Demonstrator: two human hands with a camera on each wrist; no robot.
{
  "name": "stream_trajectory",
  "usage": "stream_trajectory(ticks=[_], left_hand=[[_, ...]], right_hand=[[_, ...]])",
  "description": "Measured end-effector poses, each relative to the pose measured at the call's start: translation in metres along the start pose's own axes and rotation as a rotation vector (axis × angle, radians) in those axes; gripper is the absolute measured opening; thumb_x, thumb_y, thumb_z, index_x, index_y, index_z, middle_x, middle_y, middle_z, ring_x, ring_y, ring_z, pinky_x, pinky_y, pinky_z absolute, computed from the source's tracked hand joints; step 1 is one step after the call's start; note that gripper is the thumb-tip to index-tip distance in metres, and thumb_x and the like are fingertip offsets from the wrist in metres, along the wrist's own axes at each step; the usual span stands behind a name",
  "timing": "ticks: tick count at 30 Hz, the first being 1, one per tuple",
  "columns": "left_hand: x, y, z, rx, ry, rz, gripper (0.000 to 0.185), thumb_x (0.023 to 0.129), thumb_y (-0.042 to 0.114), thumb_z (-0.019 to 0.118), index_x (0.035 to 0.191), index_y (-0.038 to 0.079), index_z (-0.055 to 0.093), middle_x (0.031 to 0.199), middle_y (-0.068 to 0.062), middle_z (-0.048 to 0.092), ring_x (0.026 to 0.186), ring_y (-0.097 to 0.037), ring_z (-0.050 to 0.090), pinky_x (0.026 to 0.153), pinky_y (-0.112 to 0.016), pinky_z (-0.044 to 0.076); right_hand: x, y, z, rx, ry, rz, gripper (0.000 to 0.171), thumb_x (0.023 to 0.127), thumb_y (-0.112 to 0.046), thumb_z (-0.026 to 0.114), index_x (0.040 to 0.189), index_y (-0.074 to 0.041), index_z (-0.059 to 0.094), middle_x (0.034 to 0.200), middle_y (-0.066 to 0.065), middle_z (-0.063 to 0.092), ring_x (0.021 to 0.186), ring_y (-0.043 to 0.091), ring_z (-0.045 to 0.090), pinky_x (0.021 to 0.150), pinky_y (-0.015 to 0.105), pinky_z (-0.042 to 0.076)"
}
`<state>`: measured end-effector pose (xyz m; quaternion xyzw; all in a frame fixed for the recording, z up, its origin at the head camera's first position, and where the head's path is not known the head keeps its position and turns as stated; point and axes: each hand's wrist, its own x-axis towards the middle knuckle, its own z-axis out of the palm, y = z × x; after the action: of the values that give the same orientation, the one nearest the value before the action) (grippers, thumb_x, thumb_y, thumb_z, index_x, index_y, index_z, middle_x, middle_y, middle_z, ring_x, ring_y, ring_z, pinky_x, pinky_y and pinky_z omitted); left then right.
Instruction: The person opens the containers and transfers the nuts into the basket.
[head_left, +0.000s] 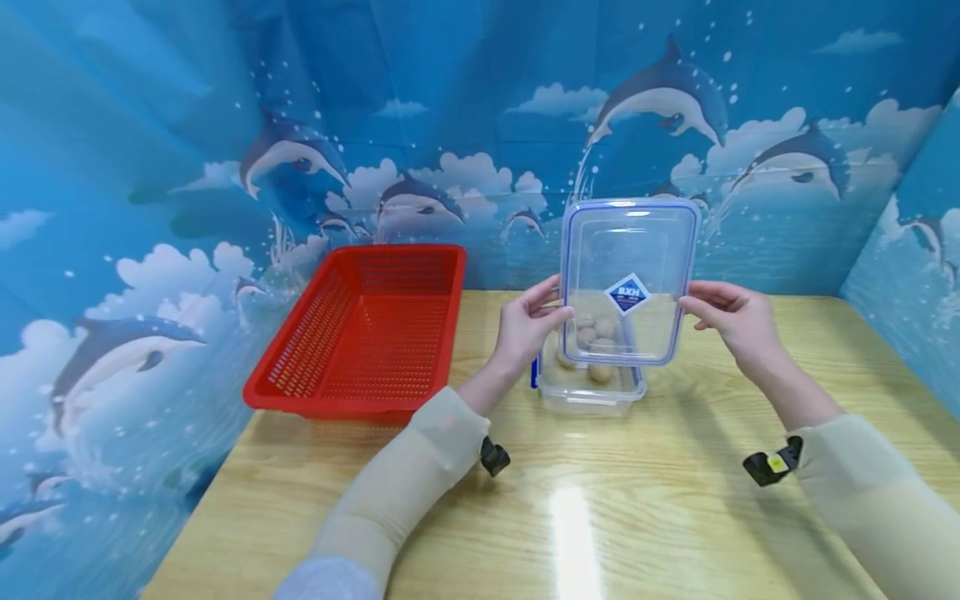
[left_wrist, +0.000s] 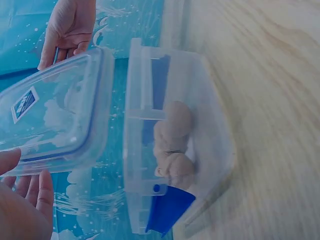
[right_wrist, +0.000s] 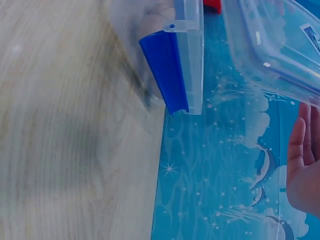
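Note:
A clear plastic lid (head_left: 630, 242) with a blue seal and a diamond-shaped "BXH" label is held up, tilted, above a clear food container (head_left: 588, 398). My left hand (head_left: 525, 327) pinches the lid's left edge between thumb and fingers. At the opposite edge my right hand (head_left: 738, 323) pinches it the same way. Several round, light-brown items (left_wrist: 176, 142), egg- or potato-like, lie inside the container, partly seen through the lid. In the left wrist view a blue side latch (left_wrist: 171, 210) hangs folded outward; another blue latch (right_wrist: 165, 70) shows in the right wrist view.
A red perforated plastic basket (head_left: 375, 346) stands to the left of the container, its inside bare. Everything sits on a light wood-grain table (head_left: 652, 500). Behind it hangs a blue dolphin-print backdrop (head_left: 465, 100), which also runs along both sides.

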<state>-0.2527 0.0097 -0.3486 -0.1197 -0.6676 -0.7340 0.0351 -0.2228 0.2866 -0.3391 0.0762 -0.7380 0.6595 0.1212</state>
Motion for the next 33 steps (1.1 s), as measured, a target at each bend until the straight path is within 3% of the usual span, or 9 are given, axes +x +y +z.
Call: stream_trajectory(ticks=[7,10,15,17,21,24,29,33], left_hand=[[0.004,0.003,0.002,0.019,-0.015,0.093,0.043,0.085,-0.003,0.072,0.126,0.002,0.063,0.107,-0.016,0.07,0.093,-0.022,0.069,0.082,-0.026,0.054],[0.005,0.003,0.003,0.057,-0.023,0.15,0.041,0.085,-0.002,0.072,0.125,0.001,0.063,0.106,-0.016,0.07,0.095,-0.018,0.067,0.083,-0.021,0.051],[0.006,0.0,0.005,0.12,-0.012,0.195,0.037,0.086,0.004,0.073,0.122,0.004,0.066,0.103,-0.011,0.072,0.087,-0.009,0.06,0.052,-0.016,0.038],[0.007,-0.001,0.005,0.118,-0.01,0.201,0.035,0.086,0.005,0.073,0.12,0.003,0.067,0.105,-0.009,0.072,0.083,-0.007,0.059,0.048,-0.016,0.037],[0.007,-0.003,0.006,0.117,-0.006,0.235,0.031,0.085,0.007,0.074,0.115,0.001,0.07,0.107,-0.01,0.071,0.083,-0.007,0.059,0.061,-0.02,0.051],[0.007,-0.003,0.006,0.143,-0.008,0.257,0.03,0.085,0.009,0.075,0.113,0.002,0.071,0.108,-0.01,0.07,0.087,-0.01,0.061,0.069,-0.024,0.054],[0.005,-0.003,0.007,0.113,-0.02,0.223,0.031,0.085,0.006,0.074,0.115,-0.002,0.068,0.115,-0.013,0.065,0.093,-0.016,0.064,0.068,-0.026,0.057],[0.003,-0.004,0.008,0.029,-0.04,0.146,0.033,0.087,0.003,0.071,0.119,-0.005,0.066,0.105,-0.014,0.063,0.091,-0.025,0.067,0.067,-0.035,0.058]], right_hand=[[-0.001,-0.005,-0.003,0.071,0.016,-0.021,0.018,0.089,-0.005,0.07,0.099,-0.018,0.077,0.089,-0.009,0.071,0.077,0.003,0.064,0.061,0.015,0.052],[-0.001,-0.005,-0.004,0.118,0.009,-0.035,0.019,0.088,-0.002,0.069,0.098,-0.016,0.077,0.087,-0.007,0.071,0.073,0.004,0.064,0.062,0.015,0.052],[-0.002,-0.005,-0.007,0.219,-0.024,-0.032,0.02,0.089,0.003,0.066,0.1,-0.011,0.076,0.085,-0.002,0.072,0.071,0.008,0.068,0.067,0.018,0.054],[-0.002,-0.006,-0.007,0.252,-0.033,-0.032,0.021,0.09,0.004,0.064,0.101,-0.01,0.076,0.086,0.0,0.072,0.073,0.01,0.069,0.069,0.02,0.055],[-0.003,-0.007,-0.009,0.303,-0.05,-0.048,0.024,0.091,0.008,0.061,0.102,-0.007,0.075,0.088,0.003,0.073,0.076,0.013,0.071,0.072,0.022,0.055],[-0.004,-0.008,-0.01,0.332,-0.066,-0.051,0.024,0.09,0.009,0.06,0.102,-0.005,0.075,0.088,0.004,0.073,0.078,0.013,0.071,0.073,0.022,0.055],[-0.005,-0.008,-0.012,0.297,-0.072,-0.044,0.02,0.09,0.008,0.061,0.099,-0.004,0.074,0.086,0.004,0.073,0.078,0.013,0.071,0.073,0.022,0.055],[-0.006,-0.007,-0.011,0.239,-0.064,-0.03,0.019,0.091,0.006,0.062,0.098,-0.007,0.075,0.085,0.002,0.073,0.078,0.011,0.071,0.071,0.02,0.055]])
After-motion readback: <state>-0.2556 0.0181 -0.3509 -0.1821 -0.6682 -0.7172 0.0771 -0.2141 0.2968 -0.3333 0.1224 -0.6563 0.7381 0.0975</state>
